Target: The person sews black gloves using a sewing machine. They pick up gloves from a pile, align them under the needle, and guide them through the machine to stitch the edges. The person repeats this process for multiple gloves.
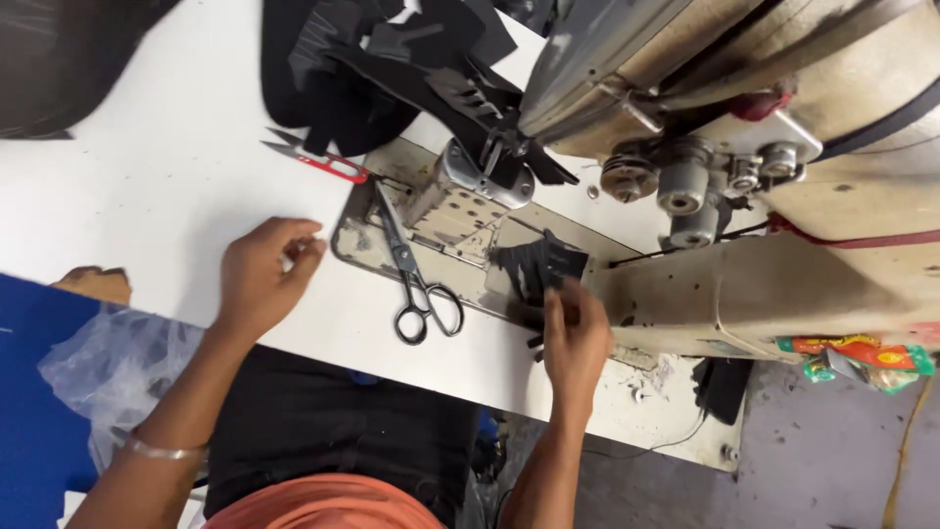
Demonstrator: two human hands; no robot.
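Hands (578, 338) near red-green wrapper (857, 358)

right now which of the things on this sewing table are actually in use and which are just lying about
In use:
- right hand holding a black fabric piece
- sewing machine beside it
- left hand resting on the white table, fingers curled

Lying about:
- black scissors
- red thread snips
- heap of black pieces
- plastic bag

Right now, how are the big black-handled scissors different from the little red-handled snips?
The big black-handled metal scissors have two round finger loops and long blades; the little red-handled snips have no loops and short points. The scissors lie on the machine's metal plate; the snips lie on the white table. Neither is held.
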